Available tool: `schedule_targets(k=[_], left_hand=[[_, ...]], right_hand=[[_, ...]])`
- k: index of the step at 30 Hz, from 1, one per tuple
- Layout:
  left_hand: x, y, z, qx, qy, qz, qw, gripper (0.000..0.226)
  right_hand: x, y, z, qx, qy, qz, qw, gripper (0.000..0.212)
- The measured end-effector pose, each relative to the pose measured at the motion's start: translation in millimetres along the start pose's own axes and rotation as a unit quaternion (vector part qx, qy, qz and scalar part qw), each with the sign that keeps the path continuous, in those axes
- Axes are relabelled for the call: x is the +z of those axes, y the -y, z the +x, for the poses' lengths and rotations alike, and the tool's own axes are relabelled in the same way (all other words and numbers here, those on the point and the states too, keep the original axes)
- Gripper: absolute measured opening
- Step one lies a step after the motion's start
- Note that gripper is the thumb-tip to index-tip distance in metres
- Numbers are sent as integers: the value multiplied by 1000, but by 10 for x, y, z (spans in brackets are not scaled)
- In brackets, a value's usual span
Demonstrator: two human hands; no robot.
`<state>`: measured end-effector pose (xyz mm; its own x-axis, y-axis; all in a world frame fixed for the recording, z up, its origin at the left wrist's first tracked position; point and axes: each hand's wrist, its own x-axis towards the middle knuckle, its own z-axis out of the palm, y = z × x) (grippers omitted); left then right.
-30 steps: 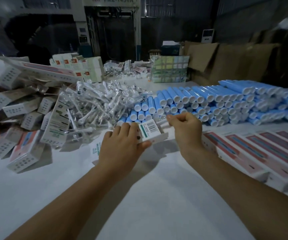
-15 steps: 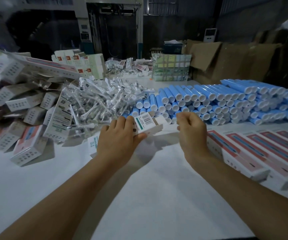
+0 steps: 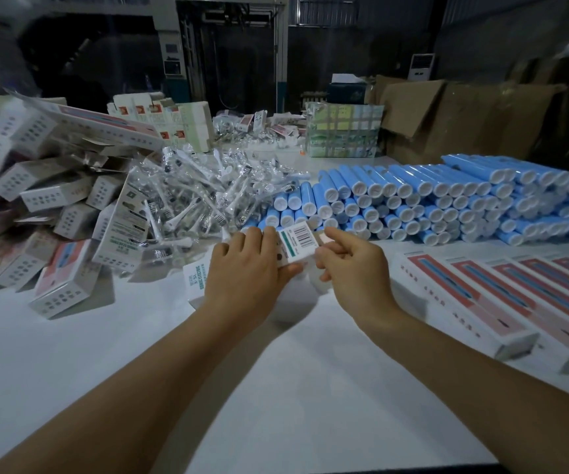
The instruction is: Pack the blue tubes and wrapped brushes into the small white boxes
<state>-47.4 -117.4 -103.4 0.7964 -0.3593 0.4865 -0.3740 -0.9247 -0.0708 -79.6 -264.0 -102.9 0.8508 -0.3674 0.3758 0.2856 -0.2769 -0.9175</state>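
My left hand grips a small white box with a barcode and a green stripe, held just above the white table. My right hand is at the box's right end, fingers curled on its flap. Behind the hands lies a long stack of blue tubes with white caps facing me. To the left of them is a heap of clear-wrapped brushes. A pile of small white boxes fills the far left.
Long red-and-white cartons lie in a row on the right. Another flat white box lies under my left hand. Cardboard sheets and a bundled pack stand at the back of the white table.
Both hands have moved slightly away from me with the box. My right hand has closed in from the right onto the box's end.
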Motion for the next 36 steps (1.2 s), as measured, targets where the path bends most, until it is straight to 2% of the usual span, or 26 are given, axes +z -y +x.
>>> schedule_targets(k=[5,7,12,15,18,20,23,24,26,28,29,31,32,33,34,36], left_hand=[[-23,-27,-36,41,-20,8,999,71],[-23,-44,-45,50,-9,29,998,75],[-20,-66,-50,39,2,42,998,81],[-23,-84,-62,40,1,62,997,83],[-39,-101,-88,40,0,78,996,82],[-43,-110,-100,41,-6,79,996,79],[-45,-107,-82,36,-17,53,998,74],[-55,-106,-78,31,-27,35,999,72],[-79,-103,-56,7,-35,-2,999,72],[-76,-94,-32,-19,-27,-17,999,76],[-72,-96,-24,-25,-30,-18,999,78],[-72,-112,-19,-24,-31,-21,999,86],[-76,-127,-21,-18,-29,-23,999,88],[-79,-146,-24,-13,-29,-26,999,88],[-83,-165,-29,-8,-29,-29,999,87],[-97,-202,-37,3,-28,-33,999,85]], right_hand=[[-60,-21,101,33,39,-32,998,67],[-60,8,95,52,60,-38,996,60],[-40,-15,58,52,22,-45,997,7],[-24,-34,52,34,19,-47,998,21],[23,-25,68,45,11,-56,997,13],[24,-27,80,51,13,-57,997,16],[-18,-6,74,-2,32,-112,993,18],[-38,6,98,-24,22,-139,990,22],[-94,37,160,-31,-65,-144,987,35],[-140,73,211,82,-139,4,987,45],[-136,102,211,170,-117,136,969,46],[-91,108,158,298,5,363,883,48],[-69,115,125,308,55,412,855,49],[-48,128,99,296,82,436,846,47],[-20,135,87,273,91,447,847,41],[19,110,89,228,60,441,866,27]])
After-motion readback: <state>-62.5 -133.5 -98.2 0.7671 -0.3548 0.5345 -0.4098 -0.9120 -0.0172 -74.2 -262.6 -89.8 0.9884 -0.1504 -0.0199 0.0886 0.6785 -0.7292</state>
